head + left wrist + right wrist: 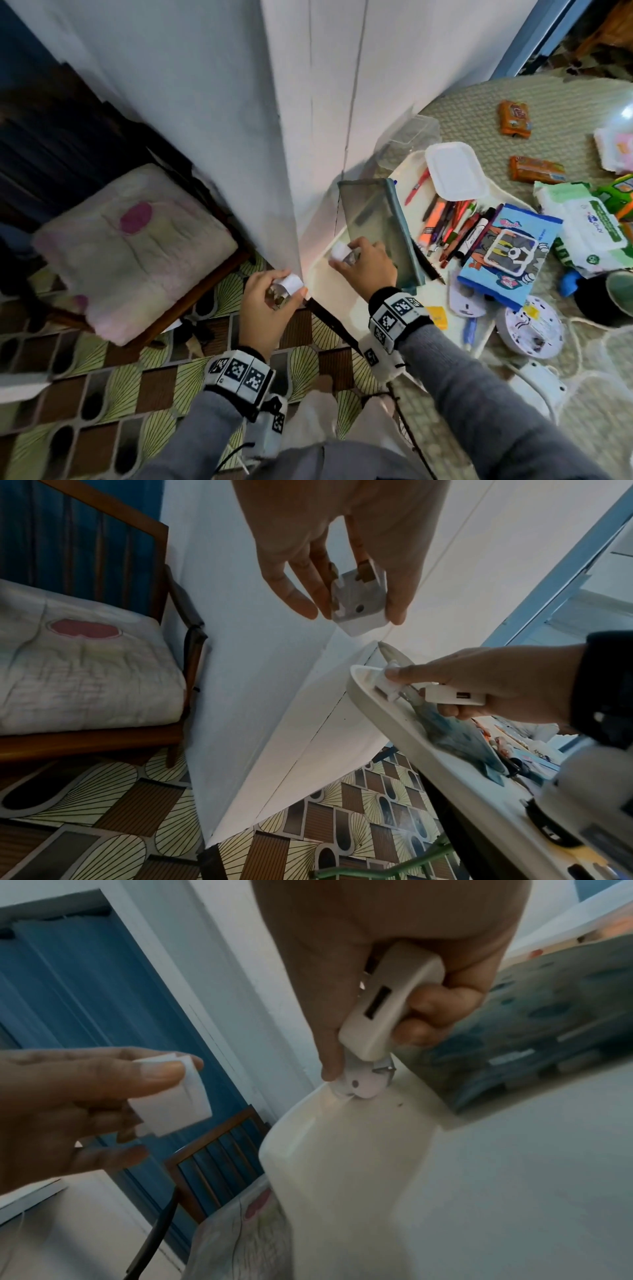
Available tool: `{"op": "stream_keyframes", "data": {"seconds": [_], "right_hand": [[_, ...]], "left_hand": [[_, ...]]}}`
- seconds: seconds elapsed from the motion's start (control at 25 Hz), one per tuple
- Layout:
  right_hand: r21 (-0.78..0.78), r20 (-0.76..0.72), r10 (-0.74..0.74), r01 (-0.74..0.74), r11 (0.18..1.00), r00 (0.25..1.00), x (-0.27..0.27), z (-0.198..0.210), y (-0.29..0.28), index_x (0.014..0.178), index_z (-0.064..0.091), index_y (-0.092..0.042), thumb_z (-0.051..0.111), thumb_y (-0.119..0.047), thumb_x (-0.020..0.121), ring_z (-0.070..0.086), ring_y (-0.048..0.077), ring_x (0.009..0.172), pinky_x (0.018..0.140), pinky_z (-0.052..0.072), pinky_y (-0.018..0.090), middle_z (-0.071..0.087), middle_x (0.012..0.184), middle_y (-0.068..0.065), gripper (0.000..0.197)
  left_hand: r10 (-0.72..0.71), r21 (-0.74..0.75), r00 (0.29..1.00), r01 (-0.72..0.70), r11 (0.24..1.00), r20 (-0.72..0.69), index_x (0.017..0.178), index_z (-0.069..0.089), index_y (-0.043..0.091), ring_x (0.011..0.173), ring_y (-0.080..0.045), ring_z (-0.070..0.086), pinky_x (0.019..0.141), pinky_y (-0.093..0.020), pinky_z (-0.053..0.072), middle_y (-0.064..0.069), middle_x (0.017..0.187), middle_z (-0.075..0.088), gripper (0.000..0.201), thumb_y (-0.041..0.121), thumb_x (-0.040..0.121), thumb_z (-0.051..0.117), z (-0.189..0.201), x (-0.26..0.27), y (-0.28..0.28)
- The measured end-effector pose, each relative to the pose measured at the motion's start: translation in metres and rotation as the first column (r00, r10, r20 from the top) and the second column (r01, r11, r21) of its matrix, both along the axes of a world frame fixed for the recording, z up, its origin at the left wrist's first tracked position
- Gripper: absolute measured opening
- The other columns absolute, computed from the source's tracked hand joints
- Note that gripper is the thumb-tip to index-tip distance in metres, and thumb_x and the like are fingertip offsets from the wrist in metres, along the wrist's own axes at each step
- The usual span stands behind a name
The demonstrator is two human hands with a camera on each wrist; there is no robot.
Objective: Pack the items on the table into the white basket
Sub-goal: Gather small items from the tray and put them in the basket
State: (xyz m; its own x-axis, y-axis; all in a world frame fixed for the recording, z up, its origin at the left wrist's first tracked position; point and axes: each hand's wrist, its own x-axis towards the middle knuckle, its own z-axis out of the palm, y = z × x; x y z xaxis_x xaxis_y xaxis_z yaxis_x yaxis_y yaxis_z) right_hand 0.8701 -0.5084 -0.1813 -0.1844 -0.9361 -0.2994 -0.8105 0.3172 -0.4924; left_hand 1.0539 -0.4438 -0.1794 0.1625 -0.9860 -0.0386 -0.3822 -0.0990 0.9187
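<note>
Your left hand [265, 298] pinches a white plug [289, 286] off the table's edge; your right hand [368, 262] grips a charger [342, 253] over the white basket [337, 308], which holds a mesh pouch [375, 222] and pens [452, 222].

Head view from above; two wrist views in close.
The head camera looks steeply down over the table's [479, 113] left edge; each wrist camera faces along its hand, near, and both share the white basket's [377, 712] corner rim and the opposite hand.
</note>
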Motion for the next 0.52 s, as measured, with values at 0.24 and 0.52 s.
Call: {"op": "stream_keyframes", "data": {"seconds": [0.24,0.52], "right_hand": [[-0.179,0.239,-0.025,0.069,0.981,0.971,-0.017,0.012,0.03,0.105,0.046,-0.016,0.072,-0.043,0.078,0.063,0.02,0.088,0.075,0.053,0.038,0.061,0.098,-0.003,0.047],[-0.286,0.512,-0.193,0.378,0.88,0.837,-0.075,0.047,0.097,0.107,0.054,-0.025,0.073,-0.045,0.077,0.059,0.01,0.083,0.071,0.055,0.039,0.056,0.087,-0.015,0.04]], "left_hand": [[-0.083,-0.046,0.994,0.087,0.995,0.072,0.106,0.07,0.023,0.091,-0.001,0.054,0.08,-0.01,0.045,0.002,0.101,0.055,0.029,0.018,0.078,0.077,0.005,-0.011,-0.006],[-0.258,-0.186,0.966,0.257,0.948,0.021,0.108,0.069,0.02,0.081,-0.002,0.056,0.074,-0.009,0.049,0.01,0.096,0.05,0.029,0.013,0.08,0.075,0.025,-0.083,0.0]]}}
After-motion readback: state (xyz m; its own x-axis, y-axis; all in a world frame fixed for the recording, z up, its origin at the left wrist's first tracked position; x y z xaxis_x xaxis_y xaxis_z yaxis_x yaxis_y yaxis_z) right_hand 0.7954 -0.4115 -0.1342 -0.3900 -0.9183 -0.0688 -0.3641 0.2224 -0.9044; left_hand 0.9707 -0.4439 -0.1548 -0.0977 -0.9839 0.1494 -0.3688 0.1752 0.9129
